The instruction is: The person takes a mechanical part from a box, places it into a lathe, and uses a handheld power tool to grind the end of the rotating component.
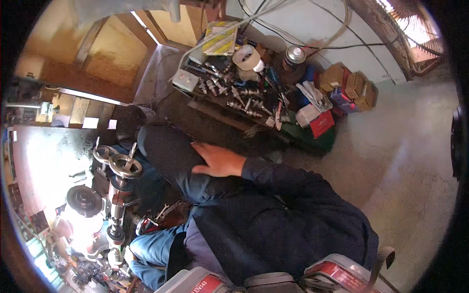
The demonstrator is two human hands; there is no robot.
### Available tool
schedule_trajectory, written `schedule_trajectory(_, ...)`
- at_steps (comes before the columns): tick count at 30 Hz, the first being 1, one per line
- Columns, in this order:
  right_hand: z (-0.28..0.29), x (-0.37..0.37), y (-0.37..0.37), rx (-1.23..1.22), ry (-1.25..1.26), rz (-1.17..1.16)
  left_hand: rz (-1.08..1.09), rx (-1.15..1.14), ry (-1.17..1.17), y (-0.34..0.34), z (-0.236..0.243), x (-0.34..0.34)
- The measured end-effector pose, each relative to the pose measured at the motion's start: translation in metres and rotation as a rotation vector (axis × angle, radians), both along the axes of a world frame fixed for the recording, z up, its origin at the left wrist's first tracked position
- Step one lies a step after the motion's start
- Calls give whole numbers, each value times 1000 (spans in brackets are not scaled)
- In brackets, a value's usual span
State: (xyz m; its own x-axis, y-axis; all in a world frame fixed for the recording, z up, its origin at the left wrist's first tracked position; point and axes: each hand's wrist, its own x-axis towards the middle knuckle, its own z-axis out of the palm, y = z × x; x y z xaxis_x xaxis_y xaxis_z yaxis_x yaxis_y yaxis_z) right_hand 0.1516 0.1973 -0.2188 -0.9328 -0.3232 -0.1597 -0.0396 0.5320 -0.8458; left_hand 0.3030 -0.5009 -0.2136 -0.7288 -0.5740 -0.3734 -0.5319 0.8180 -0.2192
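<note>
My right hand [221,160] lies flat on the dark-clad thigh [168,146], palm down, thumb apart from the fingers. It holds nothing. A dark sleeve [283,177] runs from it to my jacket. My left hand does not show clearly; a small pale patch by the blue jeans [156,244] is too unclear to name. Beyond my knees stands a machine with metal handwheels [125,166] and a round dark disc [84,200], partly lost in bright glare. Beside it, metal wrenches [163,211] lie near my lap.
A low bench holds many metal shaft-like parts [215,85], a white tub [247,58], a spray can [294,56] and a grey switch box [185,80]. At its right end are cardboard boxes [359,90] and a red-and-white box [320,122]. Cables [337,46] hang along the wall.
</note>
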Motion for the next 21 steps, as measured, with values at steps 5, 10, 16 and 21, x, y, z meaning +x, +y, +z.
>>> schedule_trajectory(5, 6, -47, 56, 186, 32, -263, -11, 20, 22, -3, -5, 3)
schedule_trajectory(10, 20, -84, 126, 520, 319, -563, -16, 43, 54, -7, -10, 13)
schedule_trajectory(16, 22, -111, 166, 885, 470, -681, -32, 66, 86, -24, -18, 26)
schedule_trajectory(21, -28, -122, 217, 633, 384, -674, -38, 74, 103, -28, -25, 32)
